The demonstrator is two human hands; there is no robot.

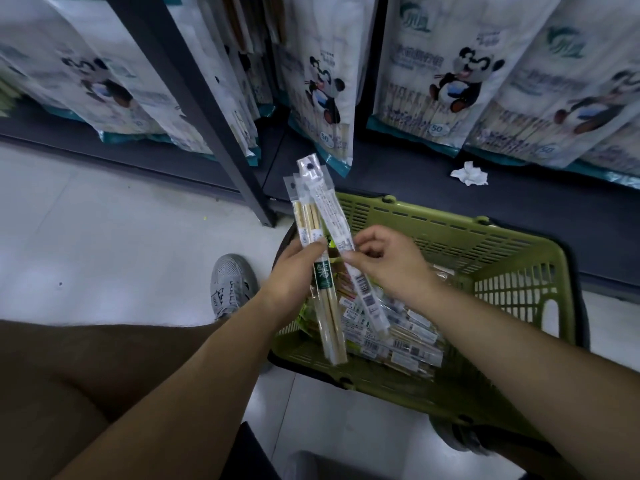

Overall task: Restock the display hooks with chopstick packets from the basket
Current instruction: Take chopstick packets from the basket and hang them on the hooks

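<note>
The left hand (294,271) gripped a fanned bundle of chopstick packets (309,216) while the right hand (384,265) pinched a single packet (325,199), label up, both over the 9 o'clock side of the green basket (502,282), as I monitored the head camera. More packets (401,341) lay heaped inside the basket. Panda-printed bags (446,74) hung at 12 o'clock; a crumpled tissue (469,173) lay at 1 o'clock on the dark shelf base (415,192).
</note>
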